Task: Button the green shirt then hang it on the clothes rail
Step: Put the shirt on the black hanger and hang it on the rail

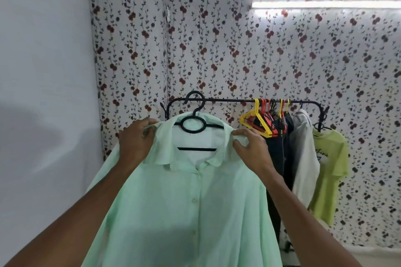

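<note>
Holding the green shirt [195, 212] up in front of me, I had it on a black hanger [193, 124] whose hook rose near the left end of the black clothes rail [227, 100]; from my angle I could not tell whether the hook sat over the bar or only in front of it. My left hand [136, 138] gripped the shirt's left shoulder at the collar, fingers curled and pinching a fold of the cloth. My right hand [249, 147] lay on the right shoulder, thumb and forefinger pinching the collar edge while the other fingers were loosely spread over the fabric. The shirt hung straight down between my forearms, its front placket closed, with pale buttons showing down the middle and the collar left open at the top.

Farther right on the rail hung a bunch of empty yellow and red hangers [262, 119], then dark clothes [280, 158], a white garment [303, 154] and a yellow-green T-shirt [329, 171] at the far right end. Behind it all was a floral wallpaper [217, 39] with a lit tube light [325, 4] high on the right, and a plain white wall [43, 71] ran along the left.
</note>
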